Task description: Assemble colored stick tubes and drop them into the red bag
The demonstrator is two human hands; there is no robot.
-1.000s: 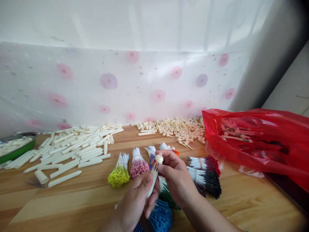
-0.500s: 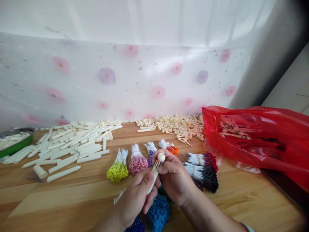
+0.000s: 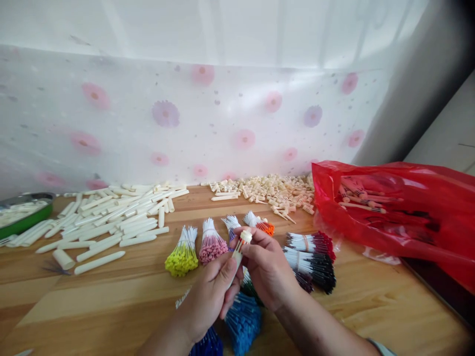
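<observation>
A white multi-colour pen (image 3: 238,251) is held tilted between both hands, with coloured slots below its cream top. My left hand (image 3: 211,291) is wrapped round the pen's white barrel, its thumb along the side. My right hand (image 3: 267,267) pinches the pen near its top. Behind the hands stand bundles of yellow refills (image 3: 181,254), pink refills (image 3: 212,243), purple refills (image 3: 230,226) and orange refills (image 3: 263,225). Light blue refills (image 3: 243,321) and dark blue refills (image 3: 208,343) lie below the hands, partly covered. Green refills (image 3: 248,284) show between them.
White tubes (image 3: 122,217) are heaped at the left beside a green tray (image 3: 29,221). Small cream parts (image 3: 274,193) form a pile at the back. Black refills (image 3: 319,269) and red refills (image 3: 322,245) lie right of my hands, near a red plastic bag (image 3: 415,217) holding pens.
The pen's top has shifted slightly left and up, and its coloured slots show more clearly. Both hands keep their hold. The whole view has moved slightly.
</observation>
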